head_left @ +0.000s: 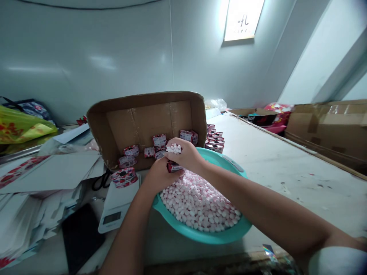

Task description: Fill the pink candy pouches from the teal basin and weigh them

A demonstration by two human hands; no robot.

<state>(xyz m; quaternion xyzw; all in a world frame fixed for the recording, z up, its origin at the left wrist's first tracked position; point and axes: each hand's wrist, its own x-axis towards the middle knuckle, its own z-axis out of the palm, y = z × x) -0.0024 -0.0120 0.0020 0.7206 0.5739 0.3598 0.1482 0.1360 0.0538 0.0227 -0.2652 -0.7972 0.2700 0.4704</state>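
My left hand (160,176) is wrapped round a small red printed packet (173,167) above the far left rim of a turquoise basin (197,235). Cupped just over that packet, my right hand (187,154) holds several small white candies (174,148). Pale pink and white candies (200,202) fill much of the basin. To the left, a similar packet (124,177) rests on a white digital scale (116,212). More such packets (159,140) lie inside a cardboard box (149,114) tipped on its side behind my hands.
Stacked packets (215,142) stand right of the box. At left lie flat white cartons (25,217), a dark tablet-like slab (82,236) and black-handled scissors (102,181). Large cardboard boxes (329,130) sit beyond the table's right edge.
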